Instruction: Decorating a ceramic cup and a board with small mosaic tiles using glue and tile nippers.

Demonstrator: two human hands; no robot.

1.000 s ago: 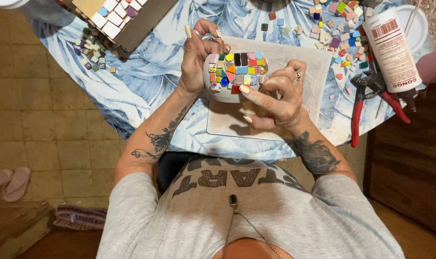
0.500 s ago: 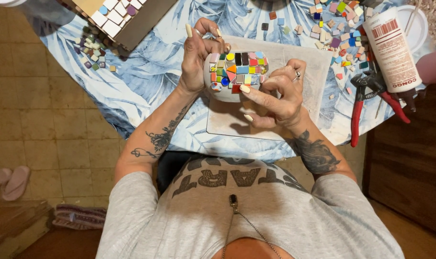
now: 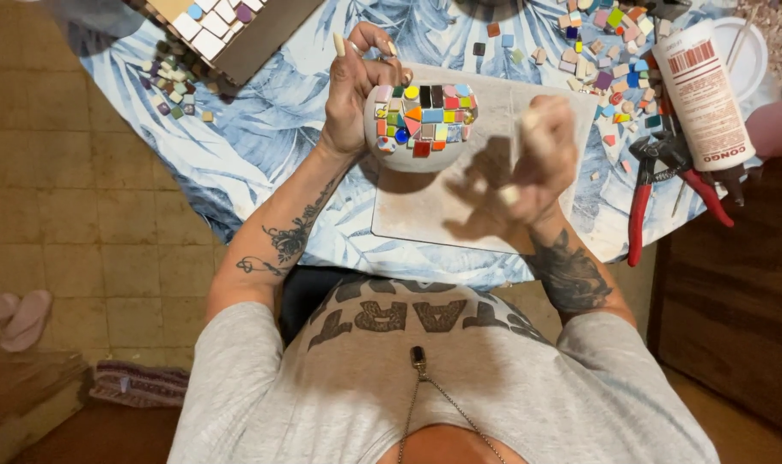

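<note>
Your left hand [image 3: 357,94] grips the mosaic-covered round object [image 3: 421,127] above the grey board [image 3: 442,215], while your blurred right hand [image 3: 537,159] hovers beside it, its grip unclear.

Single head-mounted view, looking straight down over chest and lap from close above. Table [image 3: 262,146] fills upper frame, tiled floor [image 3: 64,215] at left, wooden cabinet [image 3: 735,301] at right. Both hands near centre, at arm's length. No second view, so no overlap.
</note>
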